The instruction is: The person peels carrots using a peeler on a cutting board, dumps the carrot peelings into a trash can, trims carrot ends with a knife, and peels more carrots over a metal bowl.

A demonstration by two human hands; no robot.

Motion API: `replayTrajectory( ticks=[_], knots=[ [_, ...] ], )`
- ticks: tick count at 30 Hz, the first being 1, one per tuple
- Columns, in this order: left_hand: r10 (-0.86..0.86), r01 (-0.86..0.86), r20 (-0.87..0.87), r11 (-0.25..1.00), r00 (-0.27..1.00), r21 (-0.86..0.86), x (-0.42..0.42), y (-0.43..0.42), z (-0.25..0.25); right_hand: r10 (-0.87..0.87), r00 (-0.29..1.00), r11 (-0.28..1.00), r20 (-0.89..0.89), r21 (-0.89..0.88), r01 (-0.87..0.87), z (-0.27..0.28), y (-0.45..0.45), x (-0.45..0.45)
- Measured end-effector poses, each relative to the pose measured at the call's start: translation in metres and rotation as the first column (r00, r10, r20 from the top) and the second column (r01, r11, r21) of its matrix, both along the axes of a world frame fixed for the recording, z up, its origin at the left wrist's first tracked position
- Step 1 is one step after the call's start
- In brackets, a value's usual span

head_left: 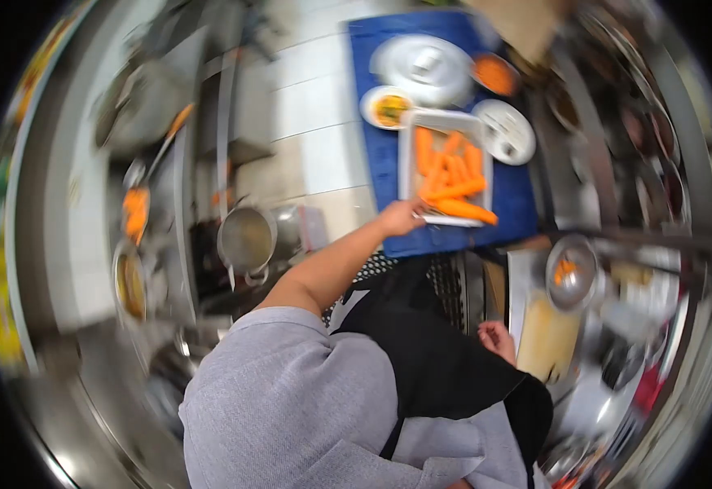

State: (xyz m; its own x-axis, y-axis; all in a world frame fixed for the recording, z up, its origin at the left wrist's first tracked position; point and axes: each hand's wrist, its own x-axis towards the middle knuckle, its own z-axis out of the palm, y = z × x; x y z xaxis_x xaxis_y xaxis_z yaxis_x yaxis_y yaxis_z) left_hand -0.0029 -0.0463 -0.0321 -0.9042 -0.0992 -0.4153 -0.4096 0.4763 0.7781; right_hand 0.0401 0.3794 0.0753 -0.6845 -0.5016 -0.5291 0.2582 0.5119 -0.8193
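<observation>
My left hand [403, 218] grips the near left corner of a white tray [406, 167] on a blue surface [372, 49]. Several peeled-looking orange carrots [450, 167] lie in the tray, one sticking out over its near right corner. My right hand [497, 338] is low beside the black apron, its fingers curled with nothing visible in them. Nearest to it is a pale cutting board [548, 338] on the right counter. A metal bowl [571, 273] with orange pieces stands beyond that board.
Around the tray are a white lidded dish [425, 69], a small bowl of yellow food [390, 108], a bowl of orange food [494, 75] and a white lid [504, 132]. A pot [247, 239] stands at left. Several metal containers line the right.
</observation>
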Motion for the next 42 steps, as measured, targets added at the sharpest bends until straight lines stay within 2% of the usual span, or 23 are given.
replayTrajectory(
  ticks=[1,3,4,6,8,10,13,14,16,18,21,24,25,27,28,32,35,38,42],
  knots=[
    [0.045,-0.049,-0.166,0.999,0.985,-0.019,0.031,-0.007,0.003,0.073,0.996,0.996,0.057,-0.059,-0.07,-0.016,-0.01,-0.002],
    [0.186,-0.174,-0.116,0.978,0.976,0.113,0.094,-0.024,0.044,0.245,0.948,0.967,0.205,-0.128,-0.222,-0.042,-0.036,-0.003],
    [0.249,-0.236,-0.092,0.963,0.964,0.13,0.129,-0.03,0.081,0.397,0.907,0.916,0.136,-0.119,-0.383,-0.054,-0.058,-0.011],
    [0.35,-0.341,-0.147,0.936,0.925,0.085,0.2,-0.054,0.084,0.628,0.778,0.777,0.012,-0.043,-0.628,-0.067,-0.085,-0.013],
    [0.455,-0.466,-0.121,0.882,0.882,-0.077,0.268,-0.092,0.1,0.64,0.768,0.765,-0.027,-0.069,-0.64,-0.073,-0.12,-0.012],
    [0.699,-0.704,-0.087,0.699,0.71,-0.125,0.325,-0.119,0.151,0.683,0.723,0.729,-0.106,0.034,-0.684,-0.05,-0.161,-0.007],
    [0.756,-0.822,-0.348,0.563,0.554,-0.086,0.403,-0.193,0.177,0.633,0.768,0.773,-0.1,0.023,-0.634,-0.049,-0.197,0.002],
    [0.766,-0.861,-0.42,0.501,0.486,-0.082,0.427,-0.219,0.18,0.666,0.741,0.746,-0.089,0.06,-0.663,-0.053,-0.206,0.005],
    [0.687,-0.89,-0.566,0.336,0.456,-0.31,0.456,-0.255,0.229,0.724,0.688,0.688,-0.059,0.134,-0.713,-0.066,-0.219,0.006],
    [0.627,-0.865,-0.61,0.239,0.485,-0.441,0.491,-0.314,0.236,0.772,0.631,0.628,-0.074,0.242,-0.74,-0.072,-0.235,0.013],
    [0.575,-0.705,-0.521,0.146,0.631,-0.694,0.532,-0.406,0.238,0.83,0.551,0.539,-0.086,0.375,-0.754,-0.071,-0.266,0.028],
    [0.572,-0.585,-0.435,0.099,0.695,-0.805,0.558,-0.493,0.221,0.719,0.694,0.631,0.017,0.401,-0.664,-0.081,-0.296,0.048],
    [0.626,-0.514,-0.324,0.146,0.709,-0.845,0.557,-0.511,0.228,0.683,0.728,0.659,0.057,0.38,-0.649,-0.087,-0.302,0.055],
    [0.62,-0.34,-0.095,0.29,0.779,-0.895,0.555,-0.541,0.237,0.608,0.782,0.713,0.137,0.34,-0.614,-0.096,-0.32,0.067],
    [0.601,-0.242,0.027,0.362,0.799,-0.9,0.555,-0.554,0.241,0.632,0.765,0.698,0.123,0.338,-0.631,-0.093,-0.33,0.071],
    [0.482,0.045,0.333,0.515,0.81,-0.856,0.544,-0.58,0.247,0.67,0.738,0.663,0.082,0.38,-0.645,-0.074,-0.367,0.093],
    [0.44,0.025,0.219,0.406,0.871,-0.914,0.551,-0.589,0.222,0.686,0.722,0.63,0.09,0.423,-0.651,-0.066,-0.386,0.098],
    [0.386,0.046,0.245,0.459,0.889,-0.887,0.553,-0.582,0.237,0.683,0.723,0.621,0.109,0.435,-0.652,-0.081,-0.387,0.094],
    [0.388,-0.098,0.129,0.514,0.913,-0.852,0.564,-0.585,0.248,0.644,0.751,0.638,0.145,0.44,-0.632,-0.074,-0.396,0.08]
  ],
)
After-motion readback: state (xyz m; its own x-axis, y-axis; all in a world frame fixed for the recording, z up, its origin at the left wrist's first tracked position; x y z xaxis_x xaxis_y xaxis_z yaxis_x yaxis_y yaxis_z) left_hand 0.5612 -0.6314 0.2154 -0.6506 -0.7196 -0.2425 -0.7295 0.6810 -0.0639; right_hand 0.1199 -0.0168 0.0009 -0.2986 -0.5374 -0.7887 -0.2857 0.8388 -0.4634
